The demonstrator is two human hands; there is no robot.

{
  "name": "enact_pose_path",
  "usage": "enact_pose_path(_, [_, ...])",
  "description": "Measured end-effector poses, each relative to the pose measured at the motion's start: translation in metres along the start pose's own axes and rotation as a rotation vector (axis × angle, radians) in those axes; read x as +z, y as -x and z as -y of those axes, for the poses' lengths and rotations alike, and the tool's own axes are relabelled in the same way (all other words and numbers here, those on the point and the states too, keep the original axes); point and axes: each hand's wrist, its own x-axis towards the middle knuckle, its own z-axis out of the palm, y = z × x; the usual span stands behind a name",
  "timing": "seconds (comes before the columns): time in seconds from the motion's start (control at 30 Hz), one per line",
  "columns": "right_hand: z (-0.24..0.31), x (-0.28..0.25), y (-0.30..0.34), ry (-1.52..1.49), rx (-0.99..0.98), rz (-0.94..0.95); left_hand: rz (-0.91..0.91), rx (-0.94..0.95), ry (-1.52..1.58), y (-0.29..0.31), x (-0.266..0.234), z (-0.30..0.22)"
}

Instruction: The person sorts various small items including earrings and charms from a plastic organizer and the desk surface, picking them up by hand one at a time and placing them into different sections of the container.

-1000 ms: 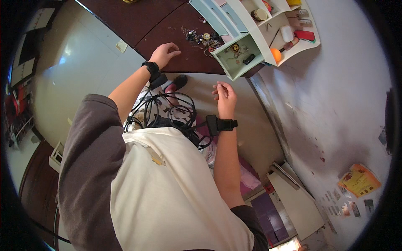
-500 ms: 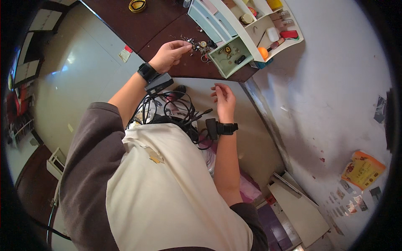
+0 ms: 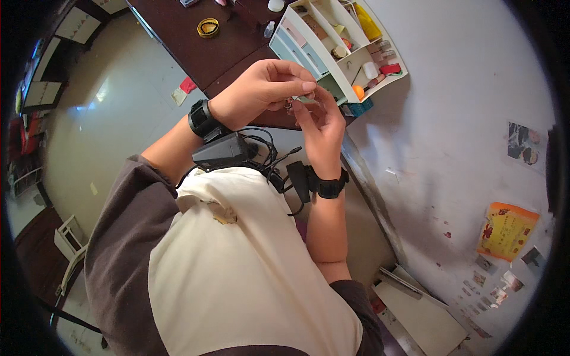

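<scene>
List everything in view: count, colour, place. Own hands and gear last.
Small item: one, dark and reddish, at both hands' fingertips; kind unclear
Table: one, dark brown, top
Desktop organizer: one, white with pale blue drawers, on table's right
Round container: one, yellow, on table
Bottle: one, clear, beside organizer
Ball: one, orange, organizer's near end
Flat packet: one, orange and yellow, on right wall
Photos: several, mixed colours, on right wall
Scraps: two, red and whitish, on floor left of table
Cables: several, black, before shirt
Shirt: one, cream with dark sleeves, centre
Wristbands: two, black, one per wrist
Left hand: one, bare, upper centre
Right hand: one, bare, beside left
</scene>
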Motion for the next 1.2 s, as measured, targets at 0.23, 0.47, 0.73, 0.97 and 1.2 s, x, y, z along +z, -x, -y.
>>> enact_pose_path(0.23, [0.016,0.003,0.007,0.001,-0.048,-0.027,-0.01,0.051,-0.018,0.011,0.015,-0.018])
enact_pose_path(0.47, [0.034,-0.002,0.014,-0.061,-0.073,-0.008,0.042,0.097,-0.072,0.009,0.02,-0.027])
enact_pose_path(0.73, [0.053,-0.025,0.03,0.001,0.043,0.067,0.04,0.199,-0.156,0.01,0.022,-0.032])
enact_pose_path(0.97, [0.083,-0.034,0.028,0.056,-0.117,0.102,-0.022,0.175,-0.095,0.01,0.021,-0.033])
enact_pose_path(1.2, [0.128,-0.031,0.005,0.201,-0.285,0.14,0.061,0.307,-0.612,0.023,0.033,-0.038])
